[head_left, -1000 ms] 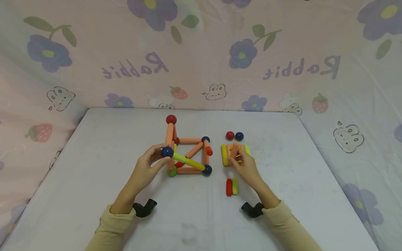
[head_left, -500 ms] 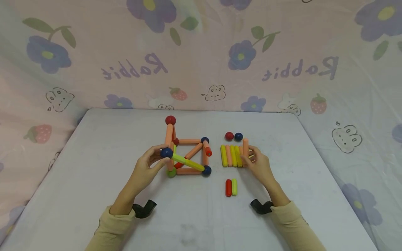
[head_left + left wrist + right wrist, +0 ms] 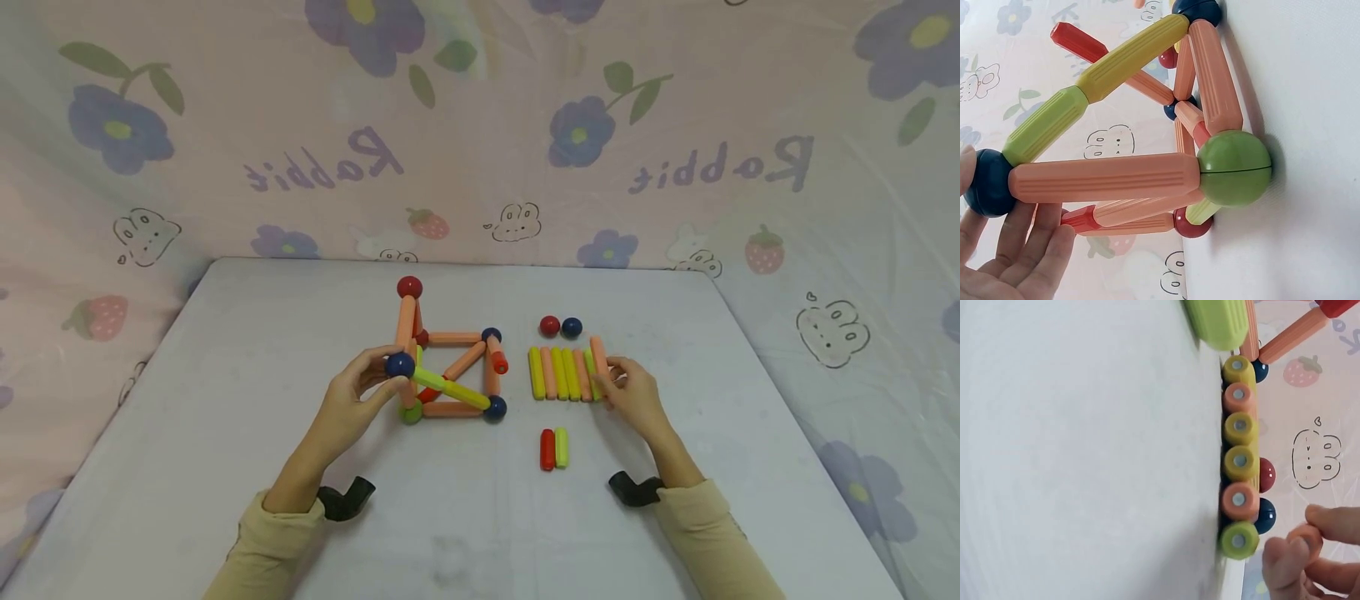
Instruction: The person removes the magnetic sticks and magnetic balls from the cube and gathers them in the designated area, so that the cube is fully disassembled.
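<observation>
Orange stick [image 3: 597, 352], pinched in right hand [image 3: 634, 397]

6-stick row [image 3: 560, 373], 2 balls [image 3: 550, 326] behind, 2 sticks [image 3: 548, 450] before, frame [image 3: 467, 395] left

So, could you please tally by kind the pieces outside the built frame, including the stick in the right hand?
Row sticks: 6
Held stick, in the right hand: 1
Short sticks: 2
Loose balls: 2
Total: 11
</observation>
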A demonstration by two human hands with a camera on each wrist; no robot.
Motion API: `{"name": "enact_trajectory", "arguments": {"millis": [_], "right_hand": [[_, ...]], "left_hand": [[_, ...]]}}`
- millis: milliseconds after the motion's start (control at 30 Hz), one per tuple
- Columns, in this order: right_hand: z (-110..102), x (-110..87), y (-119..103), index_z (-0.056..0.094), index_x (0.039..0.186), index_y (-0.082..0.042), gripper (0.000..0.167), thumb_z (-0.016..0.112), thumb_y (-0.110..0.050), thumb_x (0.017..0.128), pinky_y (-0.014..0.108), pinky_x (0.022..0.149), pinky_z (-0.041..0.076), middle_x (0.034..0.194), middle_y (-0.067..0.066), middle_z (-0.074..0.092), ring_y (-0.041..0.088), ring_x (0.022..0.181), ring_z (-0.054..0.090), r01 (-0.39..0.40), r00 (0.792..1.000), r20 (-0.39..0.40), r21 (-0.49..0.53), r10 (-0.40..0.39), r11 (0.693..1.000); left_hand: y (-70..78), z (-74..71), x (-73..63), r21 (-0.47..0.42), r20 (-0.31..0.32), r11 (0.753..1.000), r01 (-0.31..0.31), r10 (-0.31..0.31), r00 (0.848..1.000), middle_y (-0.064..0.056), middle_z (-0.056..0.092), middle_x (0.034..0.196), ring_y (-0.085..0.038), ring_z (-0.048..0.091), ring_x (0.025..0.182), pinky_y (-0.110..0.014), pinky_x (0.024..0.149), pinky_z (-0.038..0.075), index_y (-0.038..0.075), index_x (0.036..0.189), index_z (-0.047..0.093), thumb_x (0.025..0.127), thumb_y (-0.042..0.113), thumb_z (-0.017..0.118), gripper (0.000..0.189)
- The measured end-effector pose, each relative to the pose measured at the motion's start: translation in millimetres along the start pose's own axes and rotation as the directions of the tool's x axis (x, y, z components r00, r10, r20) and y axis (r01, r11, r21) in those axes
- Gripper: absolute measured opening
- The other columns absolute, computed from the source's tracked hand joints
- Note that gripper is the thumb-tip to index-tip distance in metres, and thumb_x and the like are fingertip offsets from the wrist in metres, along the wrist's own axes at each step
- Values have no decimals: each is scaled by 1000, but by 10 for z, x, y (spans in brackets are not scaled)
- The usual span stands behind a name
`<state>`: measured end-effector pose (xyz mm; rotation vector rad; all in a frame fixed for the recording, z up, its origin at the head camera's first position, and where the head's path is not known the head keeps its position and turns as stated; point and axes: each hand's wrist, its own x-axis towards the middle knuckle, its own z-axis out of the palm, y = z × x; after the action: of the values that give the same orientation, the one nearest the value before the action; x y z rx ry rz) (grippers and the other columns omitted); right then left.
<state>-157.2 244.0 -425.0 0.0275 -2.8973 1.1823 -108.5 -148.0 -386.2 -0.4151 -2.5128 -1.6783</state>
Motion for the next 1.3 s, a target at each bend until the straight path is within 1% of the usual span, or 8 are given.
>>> {"name": "enact_trajectory", "arguments": {"millis": [100,200,367,500,767,1033,1067,1300], "right_hand": [[-27,20,21,53,122,13,37,58,-13,96,18,48,43,85,16,56,6,54,53,-56,998,29,-1,56,998],[-48,40,45,53,123,13,39,57,-14,96,18,50,45,88,17,57,3,55,54,-115,992,58,1,115,993],[-70,74,139,49,127,17,49,58,-21,96,20,51,52,85,16,59,2,55,59,-177,979,119,104,165,979],[-80,94,200,48,124,20,59,61,-30,94,23,49,53,75,9,59,3,51,60,-167,980,134,160,147,973],[-64,140,192,49,127,15,45,56,-18,96,21,50,53,76,6,62,3,53,59,-261,956,158,71,248,963],[-51,180,242,52,124,13,44,59,-20,96,19,53,51,76,5,62,2,55,58,-251,959,141,11,247,968],[-50,187,246,53,124,13,44,59,-21,95,18,53,51,77,6,63,2,55,57,-245,960,137,0,242,970],[-46,210,244,53,125,12,45,58,-22,96,20,52,50,80,10,63,3,55,57,-238,960,139,-40,242,970]], "left_hand": [[0,0,0,3,0,1000,-1,1,1000,-17,61,123,9,54,105,-40,104,48,3,132,52,93,11,62,41],[-7,1,1,3,1,1000,-2,2,1000,-17,61,123,9,54,105,-39,104,48,3,132,52,93,11,62,41],[-25,6,6,-6,1,1000,-7,7,1000,-18,61,123,12,53,104,-15,101,48,2,132,52,93,11,62,41],[-36,10,10,-13,-1,1000,-20,20,1000,-19,61,122,13,53,103,-3,97,43,1,132,52,93,11,62,42],[-43,5,5,-12,-3,1000,-19,19,1000,-19,61,121,15,52,102,0,95,41,0,132,51,92,11,63,43],[-31,8,-5,1,-2,1000,-15,15,1000,-18,60,123,13,53,104,-14,101,48,2,132,51,93,11,62,42],[-24,6,-5,-1,-1,1000,-14,14,1000,-17,60,123,13,52,104,-10,99,46,2,132,51,93,11,62,42],[-17,11,-4,-16,-2,1000,-19,19,1000,-18,61,123,12,53,103,-3,96,42,2,132,52,93,10,62,41]]}}
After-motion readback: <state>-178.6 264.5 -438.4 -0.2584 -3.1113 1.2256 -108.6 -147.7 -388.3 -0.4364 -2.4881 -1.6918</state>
